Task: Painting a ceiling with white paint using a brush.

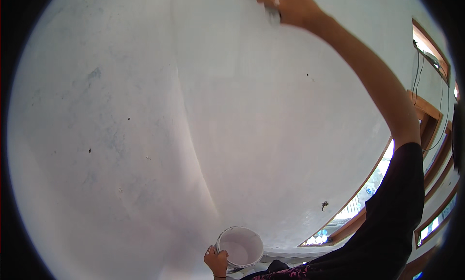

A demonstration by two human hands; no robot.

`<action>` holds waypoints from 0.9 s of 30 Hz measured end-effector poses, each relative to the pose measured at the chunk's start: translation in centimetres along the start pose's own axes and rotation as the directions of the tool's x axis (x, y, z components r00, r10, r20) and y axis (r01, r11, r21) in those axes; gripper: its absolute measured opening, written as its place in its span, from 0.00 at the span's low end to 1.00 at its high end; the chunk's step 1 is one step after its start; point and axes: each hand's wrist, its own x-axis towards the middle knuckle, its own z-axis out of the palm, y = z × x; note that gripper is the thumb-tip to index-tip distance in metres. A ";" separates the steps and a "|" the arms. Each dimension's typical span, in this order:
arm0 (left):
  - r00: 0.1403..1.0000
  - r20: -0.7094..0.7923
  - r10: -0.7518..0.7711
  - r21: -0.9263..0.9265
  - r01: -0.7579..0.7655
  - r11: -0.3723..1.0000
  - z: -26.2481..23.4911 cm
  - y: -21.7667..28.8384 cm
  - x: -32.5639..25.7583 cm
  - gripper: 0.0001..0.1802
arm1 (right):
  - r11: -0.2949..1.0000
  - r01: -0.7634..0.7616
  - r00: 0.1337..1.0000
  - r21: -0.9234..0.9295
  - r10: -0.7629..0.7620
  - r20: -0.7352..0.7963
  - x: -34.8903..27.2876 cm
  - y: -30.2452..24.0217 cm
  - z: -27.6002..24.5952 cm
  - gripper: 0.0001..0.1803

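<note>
My right hand (286, 6) is raised high against the pale wall (252, 115), with the arm stretched up from the right. Its fingers are closed round a greyish hand tool (273, 16); the tool is partly hidden and blurred, so its exact kind does not show. Low in the view, my left hand (216, 261) grips the rim of a white paint bucket (242, 230) on its left side. Whitish paint (236, 252) lies inside the bucket, and smears mark its rim.
A wall corner (186, 120) runs down left of the middle. Bluish patches (94, 74) and small dark holes (89, 150) mark the left wall. Wood-framed windows (358, 207) stand at the right, with loose cables (419, 71) hanging nearby. A small dark fixture (325, 205) sits low on the wall.
</note>
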 end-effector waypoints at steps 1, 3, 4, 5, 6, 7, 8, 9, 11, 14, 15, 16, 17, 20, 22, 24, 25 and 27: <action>1.000 -0.009 -0.020 0.007 0.020 1.000 -0.4 0.1 -0.5 0.19 | 0.997 -0.037 0.998 0.067 0.033 0.048 -0.7 -2.5 0.1 0.17; 1.000 0.014 0.027 0.070 -0.028 0.997 -0.9 1.5 -0.6 0.15 | 0.985 -0.089 0.994 0.149 0.078 0.078 -3.3 -7.1 -1.9 0.15; 1.000 0.008 0.006 0.079 -0.007 0.997 -1.1 1.8 -0.8 0.15 | 0.978 -0.096 0.995 0.185 0.090 0.038 -4.4 -9.0 -2.4 0.12; 0.997 0.001 0.077 0.112 -0.076 0.991 -1.3 1.5 -1.0 0.15 | 0.963 -0.106 0.994 0.248 0.093 0.061 -5.3 -11.3 -2.7 0.12; 0.989 0.007 0.150 0.148 -0.149 0.978 -1.6 1.2 -1.1 0.14 | 0.944 -0.122 0.991 0.306 0.097 0.094 -6.4 -13.3 -3.4 0.13; 0.975 -0.009 0.222 0.148 -0.219 0.964 -1.5 0.6 -1.2 0.15 | 0.932 -0.125 0.990 0.341 0.095 0.104 -7.2 -15.2 -4.3 0.13; 0.957 -0.022 0.290 0.154 -0.283 0.947 -1.6 0.1 -1.5 0.16 | 0.885 -0.189 0.980 0.425 0.143 0.139 -7.9 -16.9 -5.4 0.12; 0.974 0.000 0.228 0.156 -0.225 0.962 -1.9 0.5 -1.7 0.15 | 0.827 -0.254 0.966 0.502 0.186 0.182 -8.8 -18.5 -6.2 0.12; 0.941 0.039 0.337 0.299 -0.333 0.894 -2.5 0.7 -1.5 0.14 | 0.549 -0.443 0.894 0.709 0.329 0.304 -10.3 -21.9 -8.0 0.10; 0.770 0.078 0.634 0.555 -0.561 0.614 -2.4 -1.9 -1.5 0.12 | -0.153 -0.590 0.685 0.793 0.425 0.591 -13.9 -27.1 -10.9 0.05; 0.714 0.102 0.693 0.580 -0.609 0.542 -2.6 0.0 -0.9 0.12 | -0.543 -0.636 0.441 0.547 0.326 0.836 -15.0 -28.9 -12.4 0.04; 0.933 0.045 0.356 0.301 -0.353 0.886 -3.2 2.0 -1.4 0.12 | -0.819 -0.541 0.187 0.190 0.103 0.977 -16.1 -30.6 -14.1 0.04; 0.996 0.089 -0.026 -0.008 0.027 1.000 -3.2 4.1 -1.3 0.13 | -0.861 -0.504 0.135 0.067 -0.001 0.991 -17.7 -33.0 -15.0 0.05; 0.996 -0.026 -0.088 -0.259 0.078 0.963 -3.5 5.8 -3.0 0.12 | -0.871 -0.375 0.036 -0.317 -0.356 0.934 -20.1 -39.9 -18.0 0.06; 0.995 -0.016 -0.095 -0.173 0.091 0.981 -3.9 4.5 -4.3 0.12 | -0.819 -0.364 0.031 -0.443 -0.486 0.874 -20.8 -43.3 -20.4 0.06; 0.998 -0.006 -0.062 -0.092 0.061 0.994 -4.6 5.4 -1.8 0.13 | -0.810 -0.317 0.014 -0.493 -0.523 0.852 -18.7 -44.7 -20.2 0.06; 0.996 -0.011 -0.084 -0.062 0.083 0.995 -4.7 5.2 -2.0 0.11 | -0.787 -0.286 0.001 -0.546 -0.570 0.822 -18.3 -45.9 -21.1 0.05; 0.994 0.004 -0.105 -0.024 0.105 0.994 -4.6 5.2 -2.1 0.10 | -0.772 -0.223 -0.052 -0.595 -0.600 0.799 -17.8 -49.0 -22.7 0.05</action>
